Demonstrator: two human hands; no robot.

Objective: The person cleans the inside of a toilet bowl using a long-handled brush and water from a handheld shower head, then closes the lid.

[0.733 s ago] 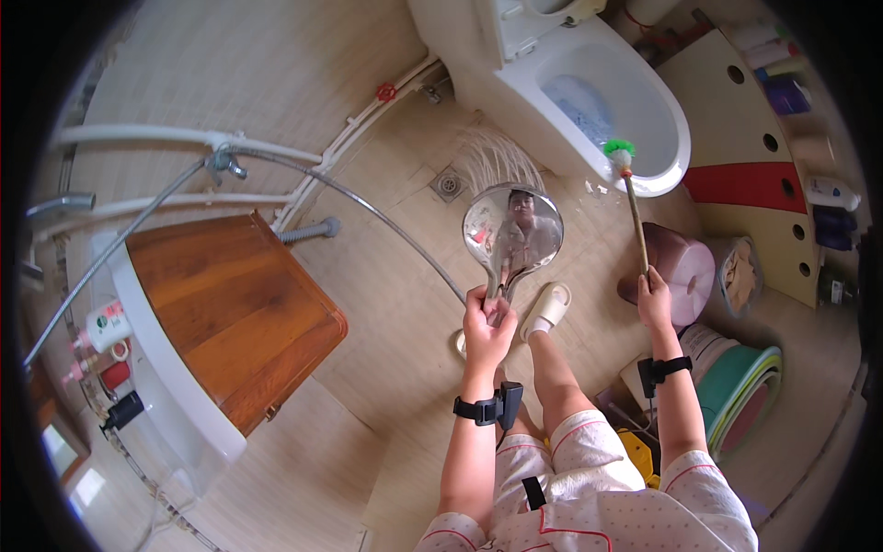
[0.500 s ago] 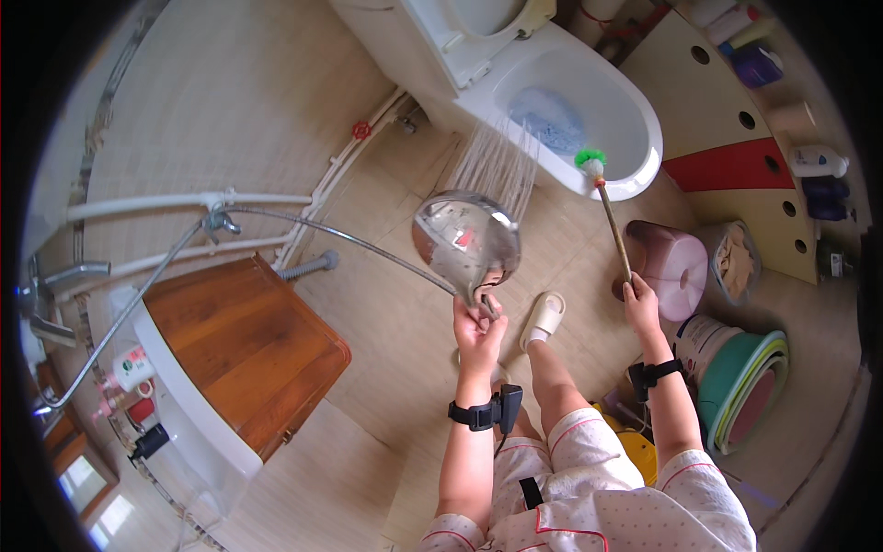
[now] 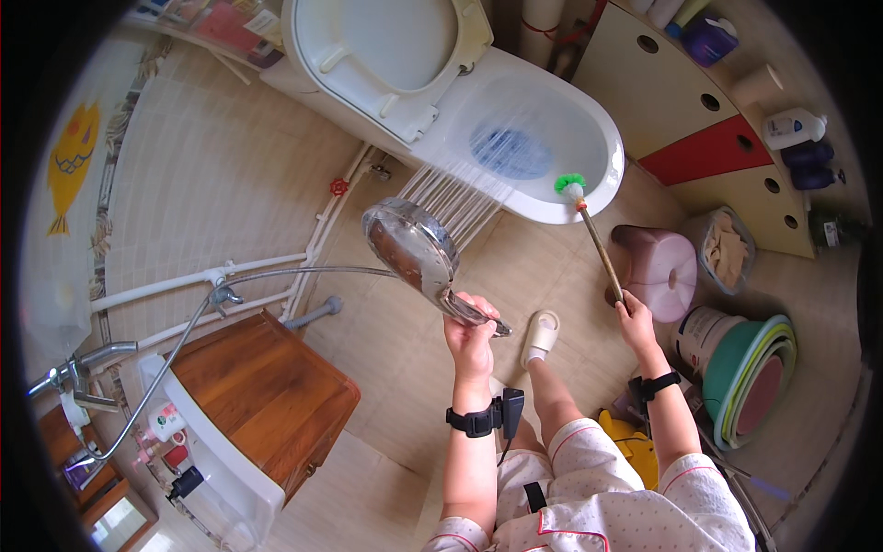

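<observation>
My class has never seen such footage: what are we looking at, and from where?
There's no robot: a person works bare-handed, filmed from above by a head-worn fisheye camera, which bends straight edges. The left hand holds a shiny silver shower head, spraying water toward the white ceramic toilet with its lid raised. The right hand holds a slim brown-handled brush, its green bristles over the toilet's near edge. On the beige floor rests a pink roll-shaped pack.
</observation>
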